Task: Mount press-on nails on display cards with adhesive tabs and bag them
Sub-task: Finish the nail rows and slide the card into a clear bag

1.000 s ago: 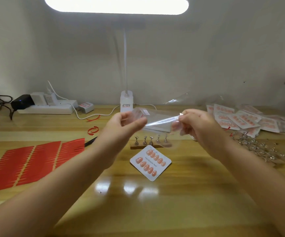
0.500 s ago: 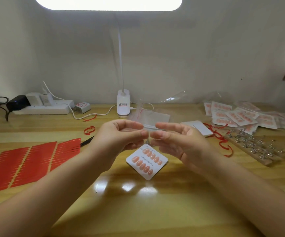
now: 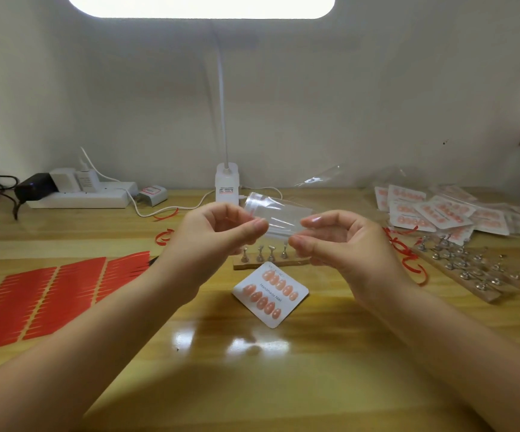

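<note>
Both hands hold a clear plastic bag (image 3: 279, 217) in the air above the table's middle. My left hand (image 3: 218, 235) pinches its left edge between thumb and fingers. My right hand (image 3: 343, 241) pinches its right edge, thumb below and fingers above. The bag bulges open between them. Below the hands a white display card (image 3: 270, 294) with two rows of orange press-on nails lies flat on the wooden table (image 3: 252, 369).
A small wooden nail stand (image 3: 268, 258) sits just behind the card. Red adhesive tab sheets (image 3: 50, 294) lie left. Bagged nail cards (image 3: 439, 210) are piled at the right, with longer stands (image 3: 470, 269) and red strips (image 3: 405, 254). Lamp base (image 3: 227, 182) and power strip (image 3: 84, 198) stand at the back.
The hands came closer together and lower, then spread a little. The bag, flat and edge-on half a second ago, now bulges open between them.
</note>
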